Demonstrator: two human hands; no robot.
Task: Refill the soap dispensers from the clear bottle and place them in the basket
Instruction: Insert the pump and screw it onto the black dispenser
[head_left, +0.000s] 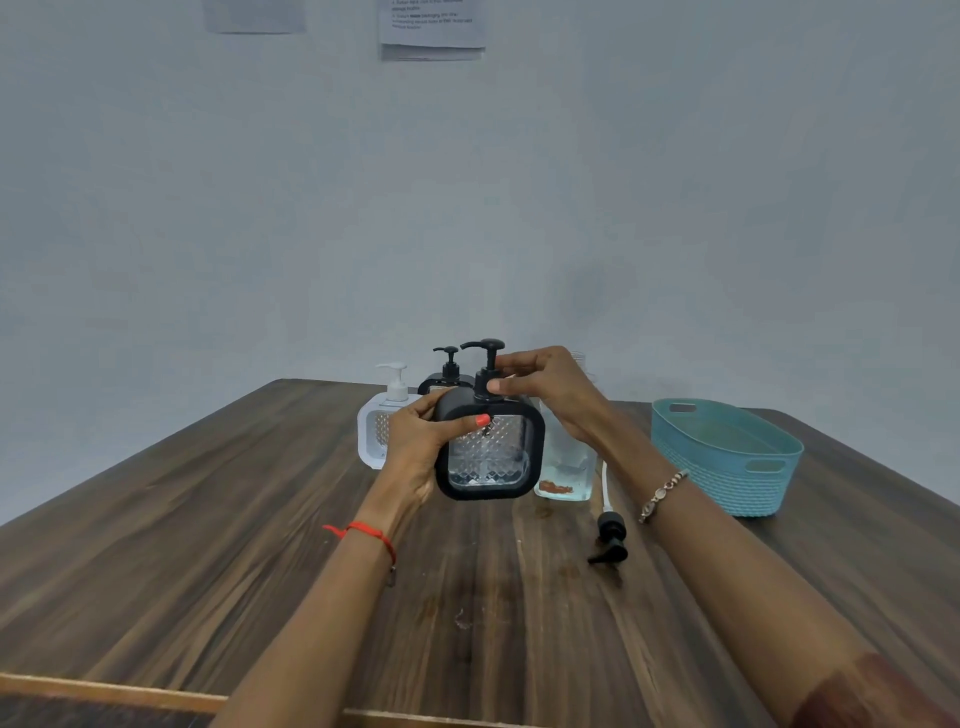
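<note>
Three dispensers: one black dispenser (488, 447) gripped by left hand (415, 447), right hand (545, 387) fingers (506, 385) pinching its pump (485, 364).

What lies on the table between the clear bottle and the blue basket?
In the head view, a loose black pump with its white tube lies between the clear bottle and blue basket.

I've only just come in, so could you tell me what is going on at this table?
A person is handling a black dispenser, lifted above the wooden table. The left hand holds its body while the right hand has a grip on the pump collar. A white dispenser and another black one stand behind. The clear bottle stands open, its loose pump lying on the table. The blue basket holds no dispenser yet.
</note>
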